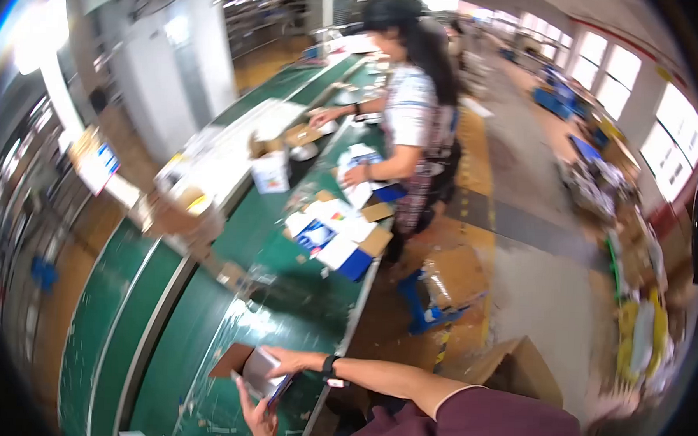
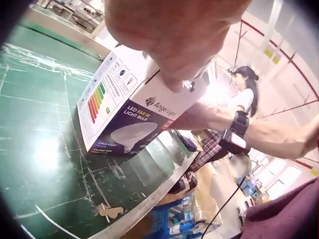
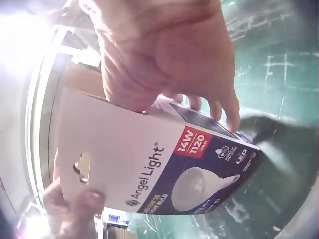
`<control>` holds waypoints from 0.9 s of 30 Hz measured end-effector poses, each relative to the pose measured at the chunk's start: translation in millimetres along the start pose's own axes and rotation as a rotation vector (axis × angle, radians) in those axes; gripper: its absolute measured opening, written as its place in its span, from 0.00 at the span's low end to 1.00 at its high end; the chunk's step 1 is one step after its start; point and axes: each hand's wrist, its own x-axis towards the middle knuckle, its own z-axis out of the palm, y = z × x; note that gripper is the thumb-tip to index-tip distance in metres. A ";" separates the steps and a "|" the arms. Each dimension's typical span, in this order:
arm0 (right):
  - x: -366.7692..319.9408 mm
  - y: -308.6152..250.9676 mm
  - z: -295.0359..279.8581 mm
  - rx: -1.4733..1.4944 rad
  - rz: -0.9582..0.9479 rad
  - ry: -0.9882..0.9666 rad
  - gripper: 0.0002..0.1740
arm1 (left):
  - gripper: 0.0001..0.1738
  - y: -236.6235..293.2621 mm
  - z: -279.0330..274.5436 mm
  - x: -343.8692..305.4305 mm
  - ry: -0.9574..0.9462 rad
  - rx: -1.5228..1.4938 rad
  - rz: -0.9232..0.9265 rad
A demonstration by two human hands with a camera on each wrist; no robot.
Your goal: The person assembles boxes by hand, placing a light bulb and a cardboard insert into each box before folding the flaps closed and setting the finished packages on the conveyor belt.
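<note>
Both hands hold a printed light bulb box (image 1: 258, 367) low over the green belt. Its panels (image 2: 129, 117) are white and dark blue, with a bulb picture and the words "Angel Light". A brown cardboard flap (image 1: 232, 361) stands out from the far end in the head view. My left hand (image 1: 260, 421) grips the near side, its thumb on the white panel beside a punched hanging hole in the right wrist view. My right hand (image 1: 292, 361), with a black band at the wrist, grips the opposite side, fingers (image 3: 227, 112) bent over the edge. The box's inside is mostly hidden.
Another person (image 1: 412, 104) stands farther up the belt (image 1: 180, 351), beside a pile of printed cartons (image 1: 336, 237). A white carton (image 1: 271, 176) stands near the metal rail (image 1: 153, 330). A brown box (image 1: 451, 277) sits on a blue stool beside the belt. Cardboard scraps (image 2: 110, 211) lie about.
</note>
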 end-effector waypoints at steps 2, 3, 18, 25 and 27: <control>-4.2 -6.7 7.1 0.024 0.044 0.007 0.63 | 0.11 -3.0 -7.0 0.3 -0.035 -0.083 -0.064; -10.1 -4.6 9.2 0.059 0.060 0.034 0.63 | 0.14 -5.1 -12.1 2.5 -0.101 -0.152 -0.102; 29.4 -138.8 -42.9 -0.176 -0.024 -0.430 0.32 | 0.40 -26.4 -25.1 33.9 -0.170 -0.053 0.240; 4.2 -99.5 -18.2 -0.708 -0.625 -0.143 0.35 | 0.34 -14.8 -23.6 40.9 -0.268 0.005 0.284; 6.2 -93.6 -19.8 -0.694 -0.636 -0.150 0.36 | 0.33 -11.0 -20.3 36.5 -0.264 0.024 0.251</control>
